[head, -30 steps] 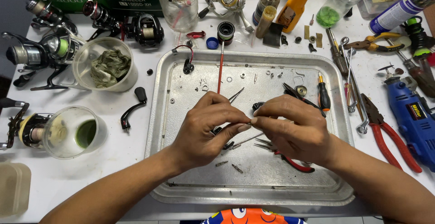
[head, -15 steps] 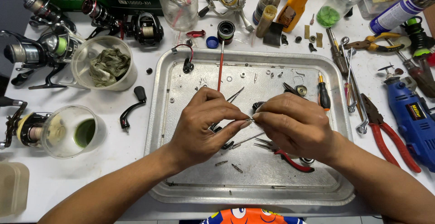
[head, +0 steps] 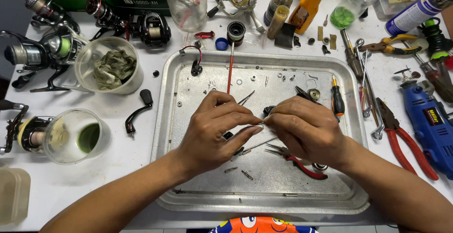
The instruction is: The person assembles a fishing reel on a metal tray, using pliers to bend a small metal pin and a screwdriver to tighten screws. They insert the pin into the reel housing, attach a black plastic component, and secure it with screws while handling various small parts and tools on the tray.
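Over the middle of a metal tray [head: 198, 190], my left hand [head: 214, 129] and my right hand [head: 306, 129] meet fingertip to fingertip. Between them they pinch a tiny metal part [head: 262, 122], too small to make out. Under the hands lie red-handled needle pliers [head: 302, 164], thin metal tweezers [head: 245, 98] and small screws [head: 238, 171]. A small black-and-orange screwdriver [head: 337, 100] lies on the tray just right of my right hand. A thin red rod [head: 230, 70] runs up from the tray's top.
Fishing reels [head: 42, 49] crowd the left and back. A clear tub with a rag [head: 111, 68] and a cup of green liquid [head: 80, 136] stand at left. Red pliers [head: 401, 141], a blue rotary tool [head: 429, 120], wrenches [head: 365, 87] and bottles [head: 306, 6] fill the right and back.
Both hands stay joined over the tray; the fingertips have shifted only slightly as they work the tiny part.
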